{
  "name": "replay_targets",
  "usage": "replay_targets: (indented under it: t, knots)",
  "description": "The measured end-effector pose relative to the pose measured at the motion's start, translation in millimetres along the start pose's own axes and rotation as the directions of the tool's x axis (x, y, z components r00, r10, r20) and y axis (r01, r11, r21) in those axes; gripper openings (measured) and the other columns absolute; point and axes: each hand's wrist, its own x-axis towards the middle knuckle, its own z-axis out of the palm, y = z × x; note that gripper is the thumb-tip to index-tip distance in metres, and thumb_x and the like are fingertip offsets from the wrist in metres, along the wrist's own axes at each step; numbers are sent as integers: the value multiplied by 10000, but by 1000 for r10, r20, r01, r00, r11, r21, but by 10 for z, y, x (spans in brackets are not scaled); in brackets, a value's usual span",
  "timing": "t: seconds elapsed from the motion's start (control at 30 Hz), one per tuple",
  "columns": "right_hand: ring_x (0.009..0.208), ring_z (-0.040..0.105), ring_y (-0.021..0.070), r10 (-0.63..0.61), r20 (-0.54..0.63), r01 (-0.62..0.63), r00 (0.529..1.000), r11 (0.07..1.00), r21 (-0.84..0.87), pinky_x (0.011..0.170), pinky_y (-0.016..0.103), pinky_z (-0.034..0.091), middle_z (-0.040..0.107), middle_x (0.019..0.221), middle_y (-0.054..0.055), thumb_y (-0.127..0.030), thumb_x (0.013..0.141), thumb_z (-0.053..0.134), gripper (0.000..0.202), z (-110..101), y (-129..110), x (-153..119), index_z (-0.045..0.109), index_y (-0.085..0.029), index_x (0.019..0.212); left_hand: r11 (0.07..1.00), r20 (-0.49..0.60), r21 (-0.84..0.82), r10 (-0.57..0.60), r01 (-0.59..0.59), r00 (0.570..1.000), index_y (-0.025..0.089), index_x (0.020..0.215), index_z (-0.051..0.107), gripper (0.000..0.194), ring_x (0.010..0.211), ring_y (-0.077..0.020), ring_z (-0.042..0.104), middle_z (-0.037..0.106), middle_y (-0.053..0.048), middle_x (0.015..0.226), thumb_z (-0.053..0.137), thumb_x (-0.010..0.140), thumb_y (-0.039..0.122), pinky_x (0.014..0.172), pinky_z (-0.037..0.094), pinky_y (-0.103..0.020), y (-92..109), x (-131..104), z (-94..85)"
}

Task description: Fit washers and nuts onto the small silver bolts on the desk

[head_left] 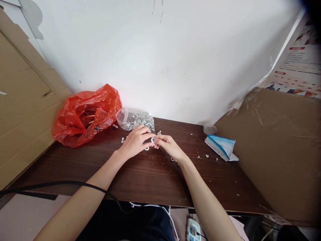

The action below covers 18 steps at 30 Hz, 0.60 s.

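A round metal washer [152,139] is held between my two hands above the dark wooden table. My right hand [168,144] pinches its edge between thumb and fingers. The thumb and index finger of my left hand [137,140] close on it from the other side. Below my left fingers lies a second washer [146,149]. One bolt [122,140] stands left of my left hand, and another bolt [159,133] is just behind my right fingers. A small nut [172,159] rests beside my right wrist. Behind my left hand is a clear plastic bag [136,119] full of small metal hardware.
An open red plastic bag [72,125] with contents stands at the back left. To the right lie a blue-and-white packet [222,146] and small scraps. Cardboard panels [276,144] flank the table [160,187]. A black cable [75,183] crosses over my left forearm.
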Motion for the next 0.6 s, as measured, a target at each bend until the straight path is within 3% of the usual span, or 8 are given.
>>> replay_targets:
  t: [0.27, 0.5, 0.6]
  knots:
    - [715, 551, 122, 37, 69, -45, 997, 992, 119, 719, 271, 418, 643, 761, 8, -327, 813, 657, 153, -13, 15, -3, 705, -185, 790, 997, -23, -63, 36, -37, 999, 147, 996, 668, 208, 811, -173, 495, 603, -56, 818, 608, 878, 308, 710, 446, -292, 9, -3, 5]
    - [654, 496, 110, 39, 21, -40, 999, 998, 50, 671, 268, 394, 611, 698, -7, -449, 748, 719, 280, 15, -27, -20, 695, -172, 776, 998, -10, -62, 23, -24, 1000, 155, 933, 671, 149, 819, -176, 512, 607, -51, 813, 608, 879, 279, 702, 448, -285, 36, 0, 1]
    - [651, 504, 112, 28, -9, -28, 1000, 1000, -7, 678, 273, 401, 615, 696, -10, -462, 739, 717, 290, -2, -33, -19, 688, -175, 772, 999, 13, -22, -29, 29, 1000, 152, 995, 666, 222, 871, -197, 512, 616, -61, 874, 637, 856, 323, 755, 461, -321, 35, 6, 2]
